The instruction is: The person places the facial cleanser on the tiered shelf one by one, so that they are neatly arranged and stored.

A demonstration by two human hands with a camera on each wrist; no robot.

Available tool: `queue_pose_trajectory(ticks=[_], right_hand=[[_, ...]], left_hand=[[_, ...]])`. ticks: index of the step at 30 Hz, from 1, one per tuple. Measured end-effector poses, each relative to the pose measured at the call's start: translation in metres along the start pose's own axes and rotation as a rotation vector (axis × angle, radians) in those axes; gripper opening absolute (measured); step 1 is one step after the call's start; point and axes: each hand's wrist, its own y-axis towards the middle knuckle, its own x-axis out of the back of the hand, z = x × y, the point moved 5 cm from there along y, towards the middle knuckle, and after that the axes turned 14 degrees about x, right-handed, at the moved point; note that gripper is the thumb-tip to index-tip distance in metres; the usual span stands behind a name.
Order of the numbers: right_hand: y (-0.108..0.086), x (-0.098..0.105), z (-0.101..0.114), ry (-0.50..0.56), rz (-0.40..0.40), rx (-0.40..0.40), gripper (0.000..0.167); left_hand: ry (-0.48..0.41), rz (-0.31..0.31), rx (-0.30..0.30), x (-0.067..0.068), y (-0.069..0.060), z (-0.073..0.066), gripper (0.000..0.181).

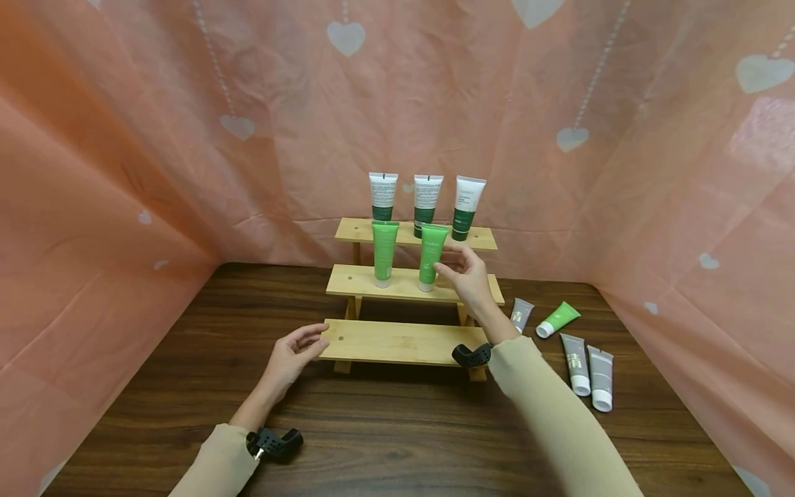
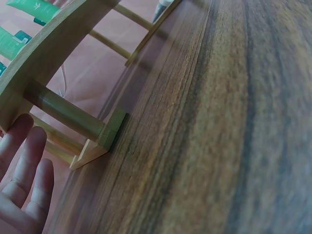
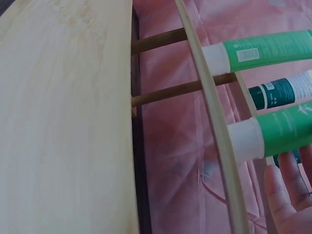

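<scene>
A three-tier wooden stand [image 1: 397, 342] carries upright tubes. On its middle shelf stand a green tube [image 1: 384, 254] and, to its right, a second green tube [image 1: 432, 257]. My right hand [image 1: 470, 277] touches that second tube at its right side, thumb in front; in the right wrist view the fingers of the hand [image 3: 292, 190] lie beside the green tube [image 3: 285, 130]. At the bottom shelf's left end, my left hand [image 1: 292, 355] touches the edge with its fingertips; the left wrist view shows the hand [image 2: 24, 180] at the shelf's end, fingers loosely bent.
Three white and dark green tubes [image 1: 427, 200] stand on the top shelf. Right of the stand, a green tube [image 1: 559, 319] and several grey tubes [image 1: 576, 364] lie on the dark wooden table [image 1: 397, 428]. A pink curtain [image 1: 279, 172] hangs behind and at both sides.
</scene>
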Motion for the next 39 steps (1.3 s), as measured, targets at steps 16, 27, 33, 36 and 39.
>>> queue_pose_trajectory(ticks=[16,27,33,36,39], right_hand=[[-0.016,0.029,-0.005,0.068,-0.091,-0.013,0.029],[-0.027,0.056,-0.005,0.096,-0.166,-0.008,0.027],[-0.033,0.072,-0.003,0.101,-0.164,0.02,0.025],[-0.035,0.078,-0.003,0.118,-0.182,0.01,0.02],[-0.038,0.086,-0.004,0.129,-0.202,-0.012,0.027]], left_hand=[[-0.009,-0.033,-0.002,0.005,0.018,0.027,0.04],[0.0,-0.051,-0.023,0.005,0.016,0.027,0.041],[-0.001,-0.049,-0.02,0.004,0.016,0.027,0.04],[-0.001,-0.051,-0.016,0.005,0.016,0.028,0.04],[0.001,-0.051,-0.016,0.005,0.017,0.029,0.041]])
